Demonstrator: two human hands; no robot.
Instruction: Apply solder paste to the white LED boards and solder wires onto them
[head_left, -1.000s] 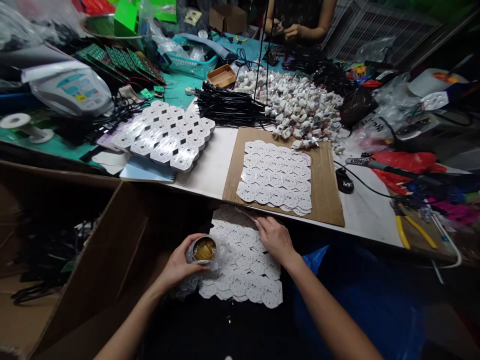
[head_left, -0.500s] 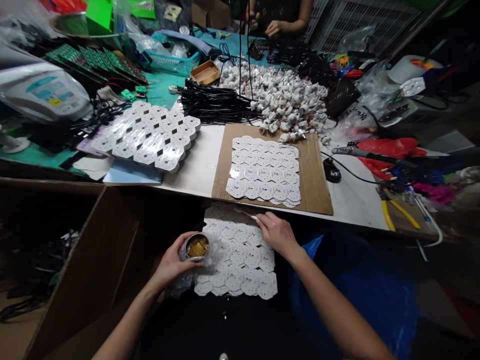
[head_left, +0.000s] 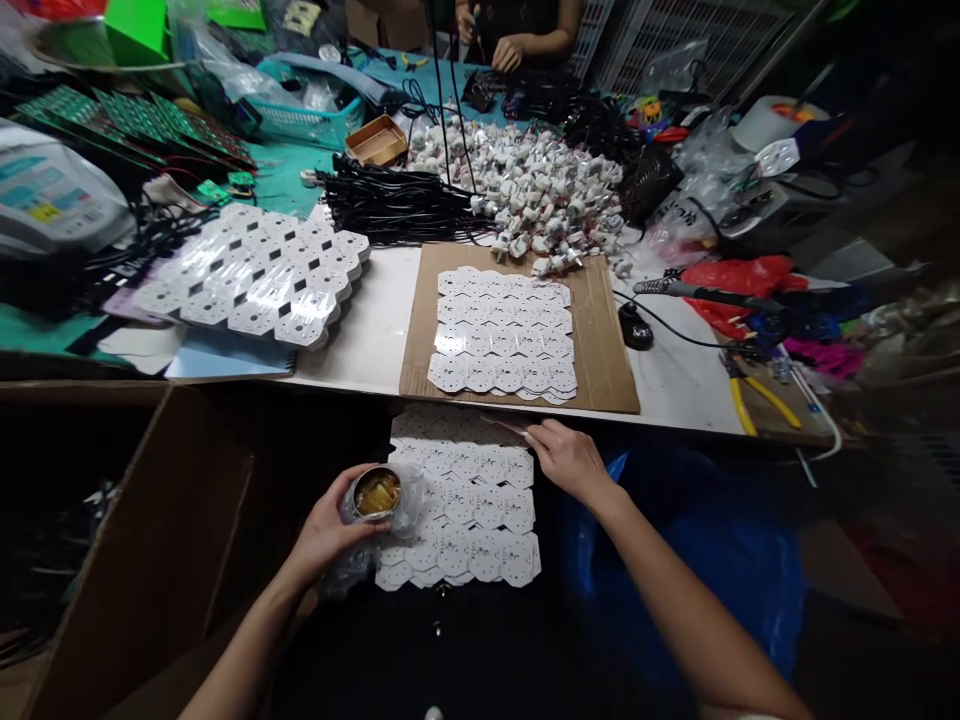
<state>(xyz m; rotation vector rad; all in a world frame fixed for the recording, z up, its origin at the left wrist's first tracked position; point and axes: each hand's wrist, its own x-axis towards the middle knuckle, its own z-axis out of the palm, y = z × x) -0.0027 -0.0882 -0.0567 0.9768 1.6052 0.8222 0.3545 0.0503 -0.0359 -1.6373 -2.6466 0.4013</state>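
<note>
- Gripping an open tin with fingers curled around its side, the left hand lies left of centre in the lower frame; clear plastic surrounds the tin.
- Pinching a thin tool, the right hand is right of centre; the tool reaches over the upper edge of the white sheets.
- White sheets: lower centre, rows of joined pieces, near the person's body.
- Second stack: centre, lying on a cardboard piece.
- White boards: left of centre, overlapping a blue notebook.
- Yellow-handled pliers: right side.
</note>
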